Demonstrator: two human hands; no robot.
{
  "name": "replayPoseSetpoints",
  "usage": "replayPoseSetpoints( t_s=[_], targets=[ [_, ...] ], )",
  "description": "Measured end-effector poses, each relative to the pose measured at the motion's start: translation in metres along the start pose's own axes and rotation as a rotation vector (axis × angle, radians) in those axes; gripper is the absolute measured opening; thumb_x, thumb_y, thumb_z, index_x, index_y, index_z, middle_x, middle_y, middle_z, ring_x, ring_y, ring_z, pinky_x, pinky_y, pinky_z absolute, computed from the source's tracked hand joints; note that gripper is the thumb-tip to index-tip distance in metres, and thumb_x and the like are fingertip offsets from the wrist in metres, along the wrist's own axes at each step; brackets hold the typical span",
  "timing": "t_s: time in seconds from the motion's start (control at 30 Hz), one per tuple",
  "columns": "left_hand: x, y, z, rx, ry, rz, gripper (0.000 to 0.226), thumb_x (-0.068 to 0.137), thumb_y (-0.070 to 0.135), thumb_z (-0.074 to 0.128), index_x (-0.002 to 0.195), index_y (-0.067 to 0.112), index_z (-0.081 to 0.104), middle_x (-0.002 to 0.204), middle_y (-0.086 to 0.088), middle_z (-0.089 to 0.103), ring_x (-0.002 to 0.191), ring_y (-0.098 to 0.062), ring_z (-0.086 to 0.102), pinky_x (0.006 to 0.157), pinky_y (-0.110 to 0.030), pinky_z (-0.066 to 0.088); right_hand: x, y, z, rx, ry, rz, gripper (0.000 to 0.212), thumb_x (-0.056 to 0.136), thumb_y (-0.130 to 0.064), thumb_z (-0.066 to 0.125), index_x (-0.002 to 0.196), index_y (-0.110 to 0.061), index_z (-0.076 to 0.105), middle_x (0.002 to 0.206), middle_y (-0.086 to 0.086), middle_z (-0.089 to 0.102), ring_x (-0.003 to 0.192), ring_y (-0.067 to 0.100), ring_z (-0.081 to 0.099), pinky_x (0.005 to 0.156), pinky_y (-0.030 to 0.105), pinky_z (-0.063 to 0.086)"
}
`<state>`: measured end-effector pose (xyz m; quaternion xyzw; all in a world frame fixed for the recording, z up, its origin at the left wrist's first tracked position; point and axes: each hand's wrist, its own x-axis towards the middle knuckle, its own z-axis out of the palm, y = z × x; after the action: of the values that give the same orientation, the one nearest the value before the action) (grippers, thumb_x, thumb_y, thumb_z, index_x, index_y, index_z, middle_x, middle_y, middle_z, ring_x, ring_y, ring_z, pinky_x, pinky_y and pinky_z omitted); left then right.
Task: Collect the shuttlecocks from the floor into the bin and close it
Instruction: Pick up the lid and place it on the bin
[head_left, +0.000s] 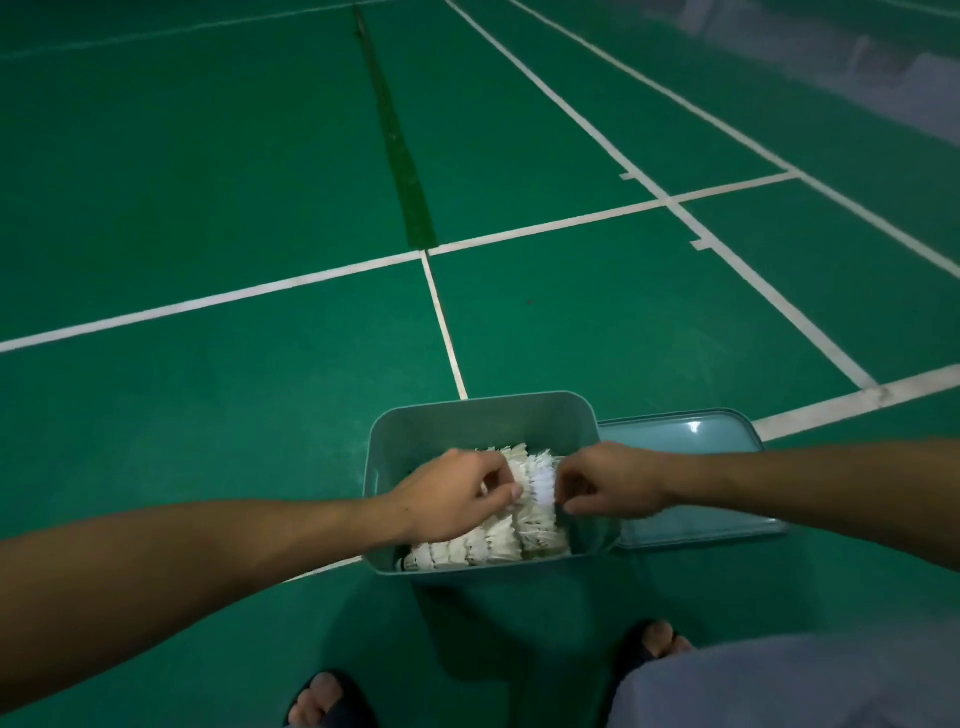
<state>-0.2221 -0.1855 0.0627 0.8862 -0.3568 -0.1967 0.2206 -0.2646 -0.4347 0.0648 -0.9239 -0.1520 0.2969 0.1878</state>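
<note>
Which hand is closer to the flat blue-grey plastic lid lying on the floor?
The right hand. It hovers over the blue-grey plastic bin's right side, just beside the flat blue-grey plastic lid. The left hand is over the bin's left side, farther from the lid.

A matte green synthetic court floor (208, 182) fills the view, crossed by painted white boundary lines (545, 226) meeting at right angles. A darker green strip (400, 156) runs away upcourt. The light is dim, and a greyish border (883, 67) edges the far right.
</note>
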Motion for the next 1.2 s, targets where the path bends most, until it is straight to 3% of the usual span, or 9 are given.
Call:
replayPoseSetpoints(
  t_s=[0.23, 0.37, 0.5, 0.57, 0.67, 0.87, 1.03, 1.13, 1.2],
  targets=[
    [0.064, 0.11, 0.037, -0.081, 0.041, 0.04, 0.044, 0.102, 0.061, 0.043, 0.086, 0.024, 0.059, 0.077, 0.004, 0.065, 0.072, -0.02, 0.062, 0.068, -0.042, 0.054, -0.067, 0.099, -0.014, 0.131, 0.485, 0.193, 0.008, 0.094, -0.035, 0.065, 0.099, -0.028, 0.068, 0.083, -0.011, 0.068, 0.075, 0.007, 0.061, 0.069, 0.029, 0.048],
    [0.102, 0.159, 0.09, -0.203, 0.081, -0.039, 0.042, 0.101, 0.06, 0.044, 0.096, 0.023, 0.063, 0.092, 0.002, 0.071, 0.086, -0.022, 0.065, 0.079, -0.043, 0.054, -0.075, 0.161, 0.016, 0.28, 0.622, 0.377, 0.012, 0.095, -0.031, 0.064, 0.1, -0.021, 0.067, 0.085, -0.009, 0.067, 0.08, 0.017, 0.063, 0.072, 0.032, 0.049],
    [0.128, 0.174, 0.156, -0.369, 0.035, -0.286, 0.069, 0.094, 0.077, 0.033, 0.116, 0.018, 0.061, 0.116, -0.004, 0.067, 0.107, -0.026, 0.063, 0.098, -0.046, 0.051, -0.068, 0.221, 0.063, 0.32, 0.617, 0.542, 0.024, 0.096, -0.032, 0.066, 0.109, -0.013, 0.067, 0.102, 0.004, 0.07, 0.097, 0.026, 0.065, 0.084, 0.032, 0.047],
    [0.129, 0.166, 0.18, -0.437, 0.042, -0.451, 0.09, 0.089, 0.087, 0.024, 0.133, 0.015, 0.056, 0.133, -0.009, 0.06, 0.122, -0.03, 0.058, 0.107, -0.047, 0.047, -0.065, 0.239, 0.083, 0.335, 0.573, 0.621, 0.04, 0.094, -0.044, 0.067, 0.118, -0.012, 0.066, 0.116, 0.009, 0.07, 0.112, 0.03, 0.065, 0.096, 0.036, 0.049],
    [0.138, 0.15, 0.209, -0.51, 0.088, -0.623, 0.096, 0.09, 0.087, 0.032, 0.153, 0.015, 0.039, 0.154, -0.016, 0.042, 0.14, -0.035, 0.047, 0.116, -0.048, 0.04, -0.063, 0.263, 0.104, 0.38, 0.481, 0.736, 0.07, 0.086, -0.068, 0.064, 0.13, -0.013, 0.06, 0.129, 0.012, 0.065, 0.125, 0.032, 0.057, 0.106, 0.039, 0.043],
    [0.161, 0.119, 0.249, -0.598, 0.098, -0.835, 0.152, 0.044, 0.115, 0.025, 0.166, 0.027, 0.009, 0.172, -0.015, 0.023, 0.155, -0.041, 0.028, 0.124, -0.058, 0.029, -0.053, 0.287, 0.13, 0.396, 0.397, 0.891, 0.096, 0.076, -0.078, 0.066, 0.15, -0.023, 0.04, 0.162, 0.024, 0.02, 0.148, 0.046, 0.025, 0.119, 0.053, 0.029],
    [0.168, 0.123, 0.248, -0.65, 0.193, -0.884, 0.117, 0.075, 0.092, 0.055, 0.162, 0.019, 0.026, 0.158, -0.014, 0.047, 0.144, -0.041, 0.045, 0.118, -0.049, 0.037, -0.039, 0.292, 0.137, 0.402, 0.497, 0.953, 0.086, 0.077, -0.073, 0.069, 0.143, -0.023, 0.046, 0.155, 0.02, 0.032, 0.14, 0.044, 0.032, 0.113, 0.052, 0.037],
    [0.171, 0.129, 0.242, -0.733, 0.279, -0.861, 0.111, 0.069, 0.086, 0.067, 0.151, 0.017, 0.039, 0.146, -0.012, 0.058, 0.133, -0.036, 0.055, 0.113, -0.046, 0.045, -0.042, 0.293, 0.134, 0.479, 0.603, 0.982, 0.074, 0.078, -0.065, 0.071, 0.135, -0.021, 0.054, 0.146, 0.017, 0.042, 0.133, 0.041, 0.038, 0.109, 0.05, 0.04],
    [0.171, 0.138, 0.234, -0.724, 0.278, -0.84, 0.116, 0.068, 0.082, 0.073, 0.155, 0.016, 0.032, 0.148, -0.015, 0.053, 0.135, -0.038, 0.051, 0.112, -0.046, 0.044, -0.047, 0.294, 0.128, 0.545, 0.679, 0.976, 0.069, 0.077, -0.062, 0.072, 0.13, -0.02, 0.057, 0.141, 0.016, 0.047, 0.13, 0.041, 0.041, 0.107, 0.049, 0.039]
  ],
)
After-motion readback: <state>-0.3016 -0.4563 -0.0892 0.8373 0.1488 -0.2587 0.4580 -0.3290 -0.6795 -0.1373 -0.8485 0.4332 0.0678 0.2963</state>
